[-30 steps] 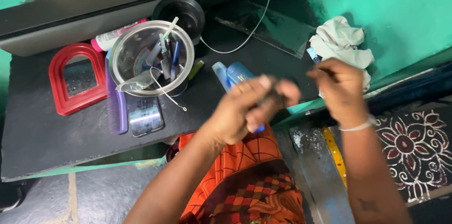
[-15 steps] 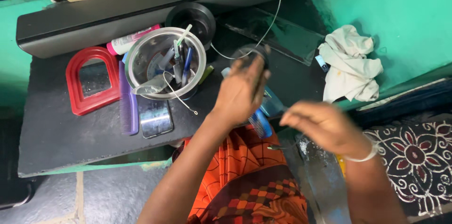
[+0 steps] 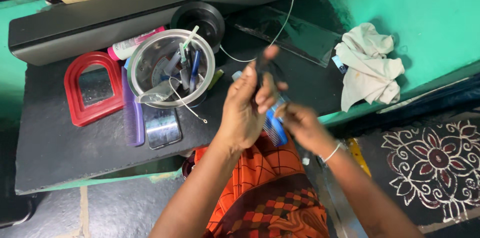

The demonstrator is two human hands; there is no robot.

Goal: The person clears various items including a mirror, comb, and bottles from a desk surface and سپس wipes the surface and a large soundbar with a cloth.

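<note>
Left hand (image 3: 247, 108) pinches a small dark, blurred object (image 3: 261, 70) at twelve o'clock above the blue comb (image 3: 274, 127), which looks light, stiff, best gripped along its spine; right hand (image 3: 300, 125) holds its lower end.

Your left hand (image 3: 245, 108) is up over the dark shelf (image 3: 50, 153), fingers pinched on a small dark object (image 3: 261, 68) too blurred to name. Your right hand (image 3: 300, 123) sits just beside it, lower, by the blue comb (image 3: 276, 130). Left of your hands there's a steel bowl (image 3: 150, 63) full of pens, a purple comb (image 3: 131, 113), a phone (image 3: 162, 128) and a red-framed mirror (image 3: 75, 93). A crumpled white cloth (image 3: 370, 68) lies off to the right.
</note>
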